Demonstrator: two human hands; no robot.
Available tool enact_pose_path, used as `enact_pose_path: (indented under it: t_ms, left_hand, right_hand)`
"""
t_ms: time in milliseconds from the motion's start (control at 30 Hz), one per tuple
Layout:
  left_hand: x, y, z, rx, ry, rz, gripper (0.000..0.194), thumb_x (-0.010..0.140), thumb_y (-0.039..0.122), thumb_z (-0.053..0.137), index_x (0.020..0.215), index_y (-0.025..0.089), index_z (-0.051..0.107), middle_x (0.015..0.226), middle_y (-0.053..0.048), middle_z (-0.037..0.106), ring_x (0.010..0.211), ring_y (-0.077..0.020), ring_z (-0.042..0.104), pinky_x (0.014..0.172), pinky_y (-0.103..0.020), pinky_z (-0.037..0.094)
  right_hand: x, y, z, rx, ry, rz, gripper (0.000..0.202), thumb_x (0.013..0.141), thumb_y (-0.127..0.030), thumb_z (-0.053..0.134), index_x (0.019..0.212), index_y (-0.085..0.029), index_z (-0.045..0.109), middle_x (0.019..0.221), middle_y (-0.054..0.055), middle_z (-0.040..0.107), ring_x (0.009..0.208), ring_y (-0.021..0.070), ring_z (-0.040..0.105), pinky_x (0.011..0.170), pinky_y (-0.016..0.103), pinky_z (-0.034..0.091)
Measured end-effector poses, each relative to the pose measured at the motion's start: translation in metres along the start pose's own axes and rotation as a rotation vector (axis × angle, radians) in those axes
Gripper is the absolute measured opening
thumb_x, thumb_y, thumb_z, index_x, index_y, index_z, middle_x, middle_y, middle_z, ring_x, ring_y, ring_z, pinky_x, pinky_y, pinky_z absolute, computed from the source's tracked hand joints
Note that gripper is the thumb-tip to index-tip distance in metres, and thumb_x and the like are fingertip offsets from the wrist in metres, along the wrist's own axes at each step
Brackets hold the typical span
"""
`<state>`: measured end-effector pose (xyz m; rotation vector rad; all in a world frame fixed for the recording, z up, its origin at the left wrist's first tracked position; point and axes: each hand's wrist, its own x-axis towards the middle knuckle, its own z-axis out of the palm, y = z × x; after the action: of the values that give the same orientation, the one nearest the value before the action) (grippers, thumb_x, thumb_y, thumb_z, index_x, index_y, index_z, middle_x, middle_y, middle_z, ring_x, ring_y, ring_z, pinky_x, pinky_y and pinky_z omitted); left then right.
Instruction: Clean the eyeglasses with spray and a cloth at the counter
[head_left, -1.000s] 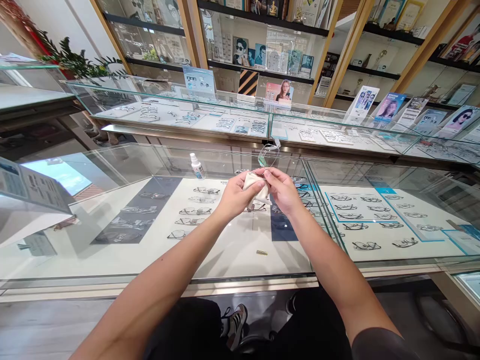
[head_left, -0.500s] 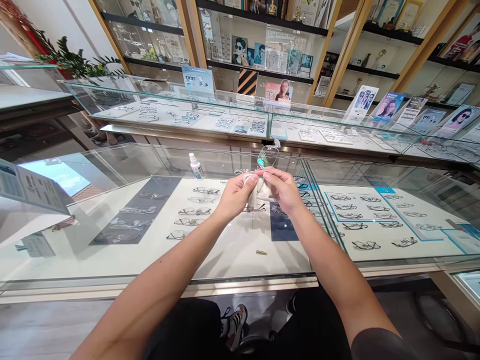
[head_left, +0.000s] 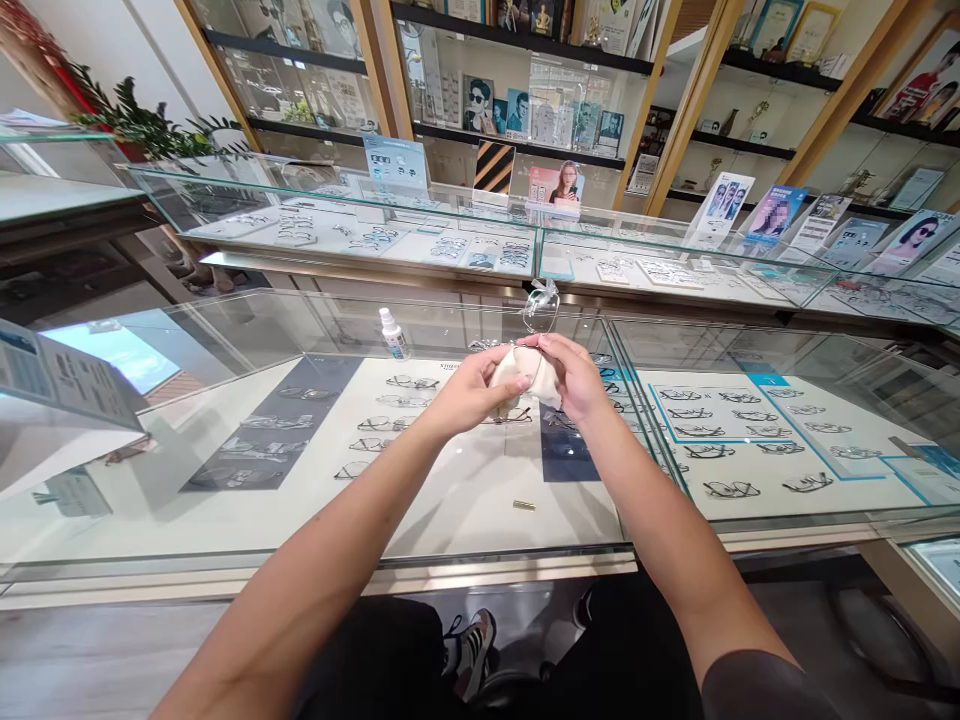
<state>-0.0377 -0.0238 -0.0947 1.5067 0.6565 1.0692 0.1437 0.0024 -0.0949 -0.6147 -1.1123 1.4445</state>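
Above the glass counter, my left hand (head_left: pixel 474 392) is closed on a cream cleaning cloth (head_left: pixel 525 372), its thumb pressing on the near side. My right hand (head_left: pixel 579 378) is closed round the other side of the same cloth. A pair of eyeglasses (head_left: pixel 541 310) juts out beyond my fingers, with one round lens and a pale piece at its far end showing. The cloth and my fingers hide the rest of the glasses. Left of my hands, a white spray bottle (head_left: pixel 393 334) stands upright on the counter.
Under the glass of the display counter (head_left: pixel 465 520) lie rows of eyeglass frames (head_left: pixel 386 423). A small gold-coloured bar (head_left: pixel 523 506) lies near the front. At left stands a sign (head_left: pixel 64 385). A second display case (head_left: pixel 450 215) with upright cards runs behind.
The cloth has opened out and bunched round the glasses, and my left thumb has come down. The protruding lens has turned and shifted slightly to the right.
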Motion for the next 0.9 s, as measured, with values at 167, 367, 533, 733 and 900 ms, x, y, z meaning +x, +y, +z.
enact_pose_path:
  t_ms: [167,367,533,733,900]
  left_hand:
    - [0.003,-0.006,0.004,0.032,0.172,0.017,0.059,0.078,0.054,0.093,0.117,0.014,0.075,0.076,-0.001,0.067,0.058,-0.013,0.057,0.052,-0.024,0.049]
    - [0.004,-0.012,0.003,0.072,0.289,0.097,0.056,0.083,0.063,0.087,0.107,0.013,0.079,0.079,-0.003,0.068,0.064,-0.0129,0.058,0.056,-0.023,0.047]
    - [0.005,-0.014,0.003,0.115,0.349,0.161,0.057,0.087,0.069,0.08,0.1,0.014,0.079,0.088,-0.006,0.072,0.073,-0.0143,0.061,0.063,-0.023,0.049]
    - [0.005,-0.014,0.0,0.126,0.272,0.131,0.061,0.09,0.076,0.072,0.094,0.016,0.075,0.073,-0.001,0.061,0.06,-0.0134,0.054,0.055,-0.025,0.048]
    - [0.004,-0.008,-0.006,0.146,0.103,0.113,0.054,0.092,0.07,0.074,0.102,0.016,0.073,0.077,-0.001,0.058,0.06,-0.0124,0.051,0.053,-0.024,0.045]
  right_hand:
    - [-0.006,0.002,0.01,0.006,-0.017,0.033,0.027,0.076,-0.048,0.087,0.089,-0.025,0.087,0.096,0.003,0.084,0.085,0.0191,0.071,0.077,0.031,0.056]
    - [-0.01,0.006,0.015,-0.091,-0.05,-0.022,0.029,0.081,-0.052,0.084,0.094,-0.026,0.087,0.105,0.004,0.084,0.093,0.0203,0.071,0.08,0.031,0.054]
    - [-0.01,0.007,0.014,-0.12,-0.084,-0.099,0.021,0.085,-0.048,0.082,0.086,-0.027,0.086,0.109,0.004,0.084,0.103,0.0217,0.072,0.096,0.034,0.054]
    - [-0.013,-0.003,0.018,-0.133,-0.032,-0.095,0.02,0.08,-0.046,0.084,0.084,-0.027,0.087,0.106,0.005,0.083,0.104,0.0221,0.071,0.097,0.034,0.054]
    - [-0.011,-0.007,0.014,-0.088,0.004,-0.059,0.022,0.077,-0.046,0.085,0.086,-0.026,0.087,0.101,0.003,0.082,0.098,0.0212,0.071,0.092,0.034,0.056]
